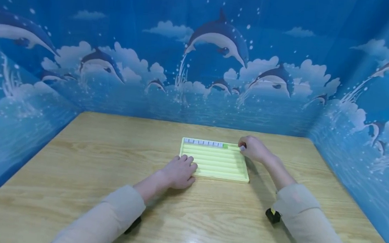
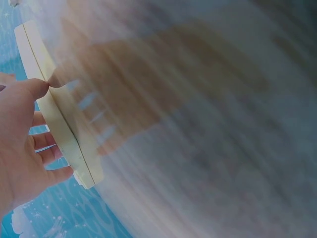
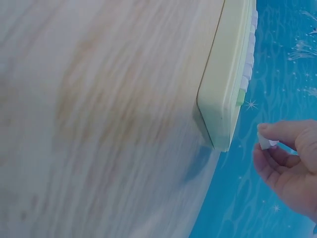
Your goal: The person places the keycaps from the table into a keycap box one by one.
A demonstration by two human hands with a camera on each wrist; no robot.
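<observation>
White piece (image 3: 263, 142), pinched in right grip (image 1: 254, 148), near yellow tray (image 1: 216, 163)

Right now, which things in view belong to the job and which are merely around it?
Job:
- pale yellow tray, left fingers touching it
- row of white pieces with one green piece
- single white piece, pinched by right fingers

Merely around:
- wooden table
- dolphin-print backdrop
- black device by the right sleeve

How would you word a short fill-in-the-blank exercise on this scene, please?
The ____ hand pinches a small white block.
A row of pieces lies along the ____ (near/far) edge of the tray.
In the head view, the row's right end is ____.
The backdrop shows leaping ____.

Missing words: right; far; green; dolphins.
</observation>
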